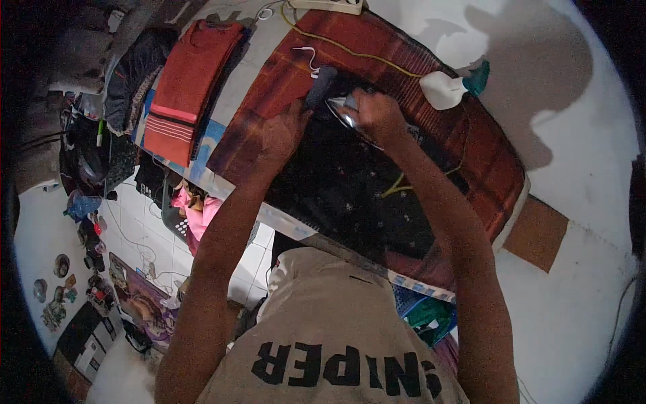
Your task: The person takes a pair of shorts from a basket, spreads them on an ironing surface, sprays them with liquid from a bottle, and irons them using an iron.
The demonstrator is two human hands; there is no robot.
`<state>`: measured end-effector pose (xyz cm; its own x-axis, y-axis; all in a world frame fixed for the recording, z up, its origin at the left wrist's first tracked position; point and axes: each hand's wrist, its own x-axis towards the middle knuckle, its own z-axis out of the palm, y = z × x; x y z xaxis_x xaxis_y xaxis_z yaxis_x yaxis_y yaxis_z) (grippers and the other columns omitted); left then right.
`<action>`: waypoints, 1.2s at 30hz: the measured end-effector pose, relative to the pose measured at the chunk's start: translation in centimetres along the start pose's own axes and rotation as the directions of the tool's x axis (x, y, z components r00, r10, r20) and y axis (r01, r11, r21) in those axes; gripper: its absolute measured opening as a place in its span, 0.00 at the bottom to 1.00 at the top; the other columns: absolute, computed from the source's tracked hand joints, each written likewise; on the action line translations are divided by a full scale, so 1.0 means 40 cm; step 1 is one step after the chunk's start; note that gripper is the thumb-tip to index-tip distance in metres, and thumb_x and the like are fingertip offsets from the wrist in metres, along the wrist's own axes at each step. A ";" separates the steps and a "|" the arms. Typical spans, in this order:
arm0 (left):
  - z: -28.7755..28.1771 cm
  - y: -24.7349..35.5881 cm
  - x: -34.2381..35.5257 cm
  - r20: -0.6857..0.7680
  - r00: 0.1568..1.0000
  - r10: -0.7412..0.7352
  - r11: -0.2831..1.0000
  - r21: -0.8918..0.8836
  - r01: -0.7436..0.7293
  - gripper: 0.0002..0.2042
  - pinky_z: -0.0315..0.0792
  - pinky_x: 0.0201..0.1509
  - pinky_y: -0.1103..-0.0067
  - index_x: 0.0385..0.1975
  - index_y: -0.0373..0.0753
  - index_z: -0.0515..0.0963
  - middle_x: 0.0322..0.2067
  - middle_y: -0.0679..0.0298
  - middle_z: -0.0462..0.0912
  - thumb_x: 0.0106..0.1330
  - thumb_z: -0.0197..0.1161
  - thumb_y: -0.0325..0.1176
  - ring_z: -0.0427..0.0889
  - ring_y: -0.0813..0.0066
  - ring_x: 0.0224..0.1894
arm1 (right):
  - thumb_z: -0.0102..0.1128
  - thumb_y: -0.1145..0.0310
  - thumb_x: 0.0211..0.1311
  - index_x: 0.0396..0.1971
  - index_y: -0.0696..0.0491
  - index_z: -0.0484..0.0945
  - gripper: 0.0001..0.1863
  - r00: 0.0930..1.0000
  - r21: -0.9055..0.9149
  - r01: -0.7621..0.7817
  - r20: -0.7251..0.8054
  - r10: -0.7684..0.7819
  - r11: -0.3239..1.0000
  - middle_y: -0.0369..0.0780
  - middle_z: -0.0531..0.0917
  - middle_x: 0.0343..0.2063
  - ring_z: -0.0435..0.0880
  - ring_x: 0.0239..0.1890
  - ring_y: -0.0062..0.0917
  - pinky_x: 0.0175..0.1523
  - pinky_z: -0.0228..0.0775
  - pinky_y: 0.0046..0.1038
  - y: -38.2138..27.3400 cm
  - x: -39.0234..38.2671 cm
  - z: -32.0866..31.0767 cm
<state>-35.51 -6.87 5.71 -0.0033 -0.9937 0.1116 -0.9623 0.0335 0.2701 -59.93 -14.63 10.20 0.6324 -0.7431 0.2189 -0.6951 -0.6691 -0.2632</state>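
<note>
A black garment (350,185) with small pale specks lies spread over a red-brown patterned cloth (269,87) on the ironing surface. My right hand (380,118) is wrapped round a clothes iron (344,116), whose shiny metal edge rests on the garment's upper part. My left hand (282,135) is at the garment's upper left edge, its fingers closed on the fabric. Just beyond those fingers a dark grey folded part (321,86) sticks up, with a white drawstring (311,59) beside it. My right hand hides the iron's handle.
A white spray bottle (441,91) with a green head lies at the far right of the cloth. A yellow cord (350,46) runs from a power strip (330,5). Folded red clothing (188,87) is stacked at the left. A basket with pink cloth (202,215) stands below.
</note>
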 end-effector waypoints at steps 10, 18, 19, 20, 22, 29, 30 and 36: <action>-0.008 0.056 -0.029 -0.016 0.988 -0.152 0.986 0.062 0.153 0.22 0.75 0.61 0.51 0.61 0.40 0.75 0.63 0.48 0.79 0.76 0.63 0.48 0.80 0.50 0.65 | 0.69 0.55 0.72 0.41 0.59 0.81 0.20 0.951 0.005 -0.078 0.301 0.073 0.997 0.48 0.87 0.28 0.89 0.27 0.43 0.36 0.82 0.42 -0.020 -0.365 -0.087; 0.048 0.258 -0.344 0.153 0.986 0.071 0.988 -0.148 -0.048 0.36 0.44 0.85 0.47 0.80 0.32 0.56 0.81 0.47 0.55 0.77 0.59 0.42 0.50 0.46 0.84 | 0.69 0.49 0.71 0.37 0.59 0.80 0.24 0.945 0.052 -0.293 0.166 0.281 0.955 0.53 0.85 0.26 0.88 0.28 0.47 0.36 0.78 0.48 0.155 -0.218 -0.102; 0.059 0.245 -0.360 0.140 0.990 0.032 0.985 -0.171 -0.008 0.37 0.41 0.86 0.47 0.81 0.32 0.54 0.82 0.48 0.52 0.77 0.58 0.42 0.48 0.47 0.84 | 0.69 0.49 0.71 0.37 0.59 0.80 0.24 0.958 -0.020 -0.264 0.115 0.264 0.964 0.53 0.85 0.25 0.87 0.28 0.48 0.36 0.77 0.48 0.176 -0.204 -0.102; 0.059 0.236 -0.370 0.139 0.990 0.012 0.990 -0.143 0.008 0.37 0.41 0.86 0.47 0.81 0.32 0.54 0.82 0.48 0.51 0.78 0.57 0.42 0.47 0.46 0.85 | 0.69 0.49 0.71 0.37 0.59 0.79 0.24 0.937 0.043 -0.305 0.190 0.292 0.951 0.52 0.84 0.24 0.87 0.27 0.48 0.36 0.77 0.48 0.169 -0.198 -0.107; 0.064 0.228 -0.388 0.138 0.990 -0.027 0.995 -0.088 0.039 0.37 0.40 0.86 0.47 0.81 0.31 0.53 0.83 0.47 0.50 0.78 0.56 0.42 0.45 0.46 0.85 | 0.69 0.48 0.71 0.37 0.58 0.79 0.25 0.880 0.151 -0.395 0.344 0.326 0.906 0.51 0.82 0.22 0.86 0.27 0.49 0.35 0.76 0.48 0.152 -0.193 -0.120; 0.071 0.368 -0.466 0.181 0.975 -0.128 0.991 0.053 0.121 0.36 0.36 0.85 0.46 0.81 0.29 0.50 0.82 0.44 0.48 0.80 0.52 0.41 0.42 0.46 0.85 | 0.69 0.44 0.69 0.42 0.60 0.83 0.29 0.946 -0.033 -0.123 0.298 0.127 0.992 0.54 0.86 0.25 0.90 0.28 0.46 0.34 0.82 0.44 0.056 -0.342 -0.100; 0.089 0.395 -0.508 0.173 0.978 -0.115 0.992 -0.037 0.124 0.36 0.35 0.85 0.45 0.81 0.29 0.50 0.82 0.44 0.48 0.80 0.52 0.41 0.42 0.45 0.85 | 0.69 0.44 0.69 0.42 0.60 0.83 0.28 0.946 -0.048 -0.180 0.266 0.186 0.983 0.54 0.86 0.25 0.90 0.28 0.46 0.33 0.82 0.43 0.085 -0.296 -0.108; 0.140 0.383 -0.650 0.004 0.945 -0.327 0.943 -0.056 0.327 0.36 0.40 0.84 0.44 0.78 0.28 0.56 0.81 0.43 0.51 0.77 0.59 0.41 0.45 0.43 0.84 | 0.67 0.49 0.72 0.43 0.58 0.83 0.23 0.912 0.097 -0.142 0.400 0.092 0.985 0.52 0.88 0.29 0.91 0.32 0.47 0.36 0.82 0.48 0.067 -0.344 -0.154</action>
<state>-51.71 18.88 1.58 0.3108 -0.9504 0.0132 -0.8937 -0.2875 0.3444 -72.59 -6.29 12.27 0.6497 -0.7332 -0.2007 -0.7411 -0.5522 -0.3818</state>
